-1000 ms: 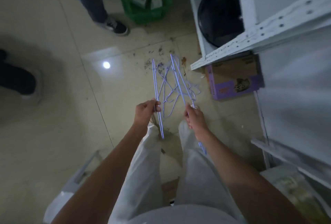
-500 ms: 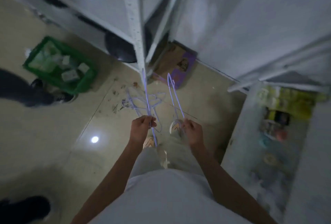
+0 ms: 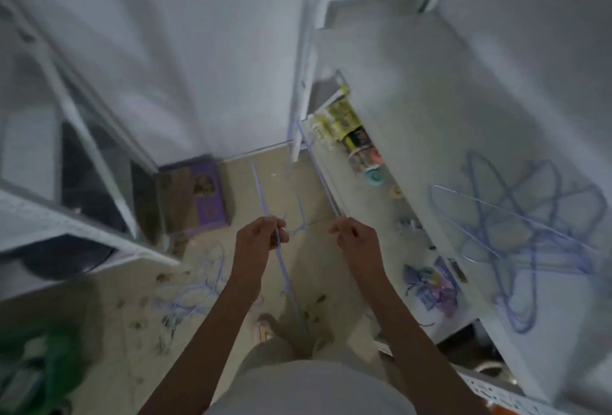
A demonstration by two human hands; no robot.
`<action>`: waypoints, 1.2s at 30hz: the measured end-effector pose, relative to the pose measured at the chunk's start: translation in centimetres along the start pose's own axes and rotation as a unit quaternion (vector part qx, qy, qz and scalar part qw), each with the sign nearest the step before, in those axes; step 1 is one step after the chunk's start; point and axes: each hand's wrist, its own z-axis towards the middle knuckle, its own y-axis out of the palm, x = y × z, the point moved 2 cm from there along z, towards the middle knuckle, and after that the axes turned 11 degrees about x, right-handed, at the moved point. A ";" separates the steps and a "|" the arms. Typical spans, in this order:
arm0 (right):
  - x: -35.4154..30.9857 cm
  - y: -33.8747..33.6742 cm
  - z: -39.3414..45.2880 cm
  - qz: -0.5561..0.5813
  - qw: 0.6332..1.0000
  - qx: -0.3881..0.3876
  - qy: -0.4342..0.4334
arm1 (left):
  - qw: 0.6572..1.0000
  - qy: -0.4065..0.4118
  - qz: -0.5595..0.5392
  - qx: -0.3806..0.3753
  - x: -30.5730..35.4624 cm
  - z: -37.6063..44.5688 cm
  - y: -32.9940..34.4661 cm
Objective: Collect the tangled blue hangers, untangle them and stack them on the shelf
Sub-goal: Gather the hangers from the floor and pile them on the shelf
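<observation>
While I stand over the floor with both arms out in front of me, my left hand [image 3: 260,237] is curled tight around a thin blue hanger wire [image 3: 281,262], fingers pressed together on it. That wire runs long and straight through my fist: one end slants down and back toward my legs, the other rises up and away to the left beyond my knuckles. My right hand [image 3: 354,237] pinches the near end of a second blue wire [image 3: 319,176] between thumb and fingertips, and this one stretches away from the pinch, up and slightly left, toward the white upright of the shelving. Between my two hands a short bent piece of blue wire hangs loose; whether it links the two I cannot tell through the blur. Down by my left forearm, a tangle of blue hangers on the floor [image 3: 195,292] lies spread among bits of debris, apart from my grip. Off to my right, a pile of blue hangers [image 3: 530,235] rests flat on the white shelf [image 3: 430,116], loops overlapping, well clear of my right hand. Further out on the floor a purple box [image 3: 205,196] sits against the wall, and a green basket [image 3: 36,365] shows at the lower left
</observation>
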 end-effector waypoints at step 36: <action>12.7 -27.8 5.2 0.428 0.700 0.498 0.281 | 0.729 0.412 0.262 -0.480 5.1 -9.8 46.4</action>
